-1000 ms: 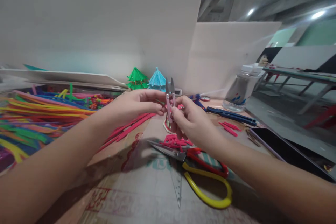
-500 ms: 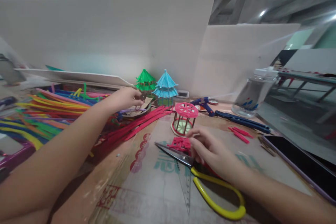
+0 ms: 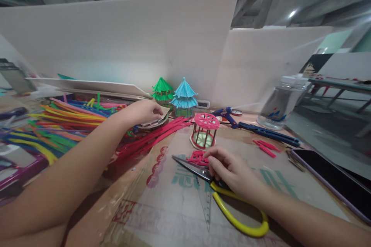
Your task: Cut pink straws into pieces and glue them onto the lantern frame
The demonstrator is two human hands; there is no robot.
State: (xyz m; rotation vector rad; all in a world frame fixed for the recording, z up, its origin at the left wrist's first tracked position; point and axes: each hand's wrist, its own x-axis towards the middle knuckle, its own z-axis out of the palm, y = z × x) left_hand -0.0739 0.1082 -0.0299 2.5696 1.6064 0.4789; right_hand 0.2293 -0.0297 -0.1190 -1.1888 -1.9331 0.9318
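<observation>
My left hand (image 3: 146,112) reaches over a round dark dish (image 3: 155,125) holding papers. Its fingers are bent down and drawn together at a tan piece of card (image 3: 165,113); what lies between the fingertips is hidden. My right hand (image 3: 227,166) rests loosely curled, thumb and forefinger apart, beside a small pile of short pink pipe cleaner pieces (image 3: 197,157). Under it lie scissors (image 3: 240,224) with yellow handles, blades pointing left. Just behind stands a small pavilion frame (image 3: 206,121) with a pink spoked top, dark posts and a pale round base.
Long pink pipe cleaners (image 3: 153,135) and a multicoloured heap (image 3: 69,117) lie left. Green (image 3: 162,89) and blue (image 3: 184,94) model pavilions stand behind. A glue gun (image 3: 227,115), a blue-handled tool (image 3: 266,133), a water bottle (image 3: 275,104) and a phone (image 3: 333,181) lie right.
My left hand has moved slightly right onto the card in the dish, and its fingers have drawn closer together. My right hand has hardly moved beside the pink pieces.
</observation>
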